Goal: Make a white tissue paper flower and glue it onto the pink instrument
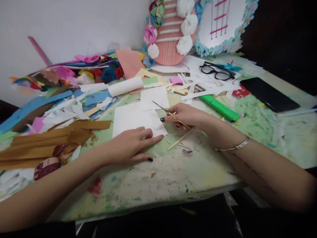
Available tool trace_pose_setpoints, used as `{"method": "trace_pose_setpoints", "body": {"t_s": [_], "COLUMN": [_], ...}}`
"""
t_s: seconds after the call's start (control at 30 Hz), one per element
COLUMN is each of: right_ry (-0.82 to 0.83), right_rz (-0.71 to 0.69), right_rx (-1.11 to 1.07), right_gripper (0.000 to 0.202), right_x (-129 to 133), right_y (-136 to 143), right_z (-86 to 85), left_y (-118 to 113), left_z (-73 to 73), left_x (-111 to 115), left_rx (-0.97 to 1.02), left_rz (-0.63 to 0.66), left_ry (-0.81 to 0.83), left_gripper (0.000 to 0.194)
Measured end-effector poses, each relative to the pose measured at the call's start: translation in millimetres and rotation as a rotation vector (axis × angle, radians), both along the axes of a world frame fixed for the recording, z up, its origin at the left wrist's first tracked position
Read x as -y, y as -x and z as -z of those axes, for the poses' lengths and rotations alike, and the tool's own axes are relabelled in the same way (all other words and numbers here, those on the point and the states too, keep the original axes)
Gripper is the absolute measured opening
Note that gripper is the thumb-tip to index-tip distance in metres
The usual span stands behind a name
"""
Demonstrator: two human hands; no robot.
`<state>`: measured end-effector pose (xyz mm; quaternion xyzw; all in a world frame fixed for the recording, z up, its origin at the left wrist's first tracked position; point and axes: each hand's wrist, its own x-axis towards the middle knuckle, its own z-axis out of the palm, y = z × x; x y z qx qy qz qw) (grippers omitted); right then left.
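Observation:
My left hand [133, 145] lies flat with fingers spread, pressing on the lower edge of a white sheet of paper [131, 119]. In my right hand [187, 115] is a pair of scissors [174, 116] with gold-coloured handles, its slim blades pointing up and left over the paper's right side. My fingers are closed around the handles, which are partly hidden. A second, smaller white paper piece [155, 97] overlaps the sheet's top edge. Just below the scissors, a thin wooden stick [179, 140] rests on the paint-stained table.
Brown crepe paper [49, 142] and many coloured scraps pile up at left. A green cutter [219, 107], black glasses [218, 71] and a phone [269, 94] lie to the right. A pink decorated paper craft [170, 49] leans against the wall, beside a blue-edged white one [223, 26].

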<state>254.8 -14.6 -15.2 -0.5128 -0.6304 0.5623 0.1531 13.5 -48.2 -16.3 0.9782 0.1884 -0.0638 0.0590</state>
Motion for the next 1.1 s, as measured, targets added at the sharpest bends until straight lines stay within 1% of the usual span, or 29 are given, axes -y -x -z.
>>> {"method": "trace_pose_setpoints", "body": {"t_s": [0.17, 0.37, 0.47, 0.53, 0.6, 0.67, 0.7, 0.73, 0.77, 0.8, 0.87, 0.9, 0.93, 0.97, 1.03, 1.1], "right_ry": [0.003, 0.009, -0.047, -0.108, -0.157, -0.189, -0.203, -0.209, -0.22, -0.24, -0.327, -0.371, -0.409, -0.436, -0.445, -0.444], "right_rz": [-0.001, 0.019, 0.011, -0.005, -0.019, -0.027, -0.033, -0.039, -0.045, -0.049, -0.053, -0.061, -0.073, -0.089, -0.126, -0.168], "right_rx": [-0.053, -0.06, -0.053, -0.018, 0.03, 0.079, 0.103, 0.124, 0.146, 0.171, 0.254, 0.304, 0.352, 0.39, 0.435, 0.482], "right_gripper": [0.028, 0.022, 0.02, 0.018, 0.014, 0.008, 0.007, 0.007, 0.007, 0.008, 0.013, 0.018, 0.025, 0.031, 0.036, 0.032], "right_x": [-3.3, -1.7, -0.8, -0.5, 0.2, 2.0, 3.6, 5.7, 8.1, 10.8, 16.1, 18.6, 20.7, 22.6, 25.7, 28.3], "right_y": [-1.4, -0.1, -1.5, -2.8, -3.8, -3.7, -3.2, -2.3, -1.2, 0.1, 2.9, 4.3, 5.7, 7.1, 10.0, 13.3], "right_z": [5.3, 6.8, 7.1, 6.1, 3.0, -2.4, -5.8, -9.4, -12.8, -16.0, -20.3, -21.3, -21.3, -20.5, -16.6, -11.2], "left_y": [-13.1, -29.3, -35.2, -34.8, -28.4, -15.4, -7.0, 2.0, 10.8, 18.8, 30.0, 32.4, 32.6, 30.9, 24.0, 16.6], "left_z": [-8.2, -18.4, -21.8, -21.8, -20.2, -17.5, -15.8, -14.0, -12.1, -10.2, -7.4, -6.7, -6.5, -6.8, -7.6, -7.8], "left_x": [-3.8, 0.6, 1.3, -1.0, -5.2, -9.8, -11.5, -12.5, -12.4, -11.3, -6.2, -2.5, 1.4, 5.2, 11.1, 13.2], "left_rx": [-0.087, -0.144, -0.201, -0.191, -0.108, 0.047, 0.141, 0.229, 0.318, 0.394, 0.472, 0.461, 0.42, 0.368, 0.259, 0.176], "left_rz": [-0.025, -0.085, -0.111, -0.122, -0.13, -0.141, -0.161, -0.206, -0.246, -0.291, -0.489, -0.583, -0.651, -0.687, -0.695, -0.697], "left_ry": [-0.003, -0.017, -0.018, -0.001, 0.071, 0.23, 0.338, 0.447, 0.517, 0.529, 0.413, 0.353, 0.315, 0.293, 0.281, 0.309], "left_gripper": [0.06, 0.057, 0.057, 0.057, 0.055, 0.053, 0.051, 0.048, 0.043, 0.036, 0.028, 0.027, 0.027, 0.028, 0.031, 0.029]}}
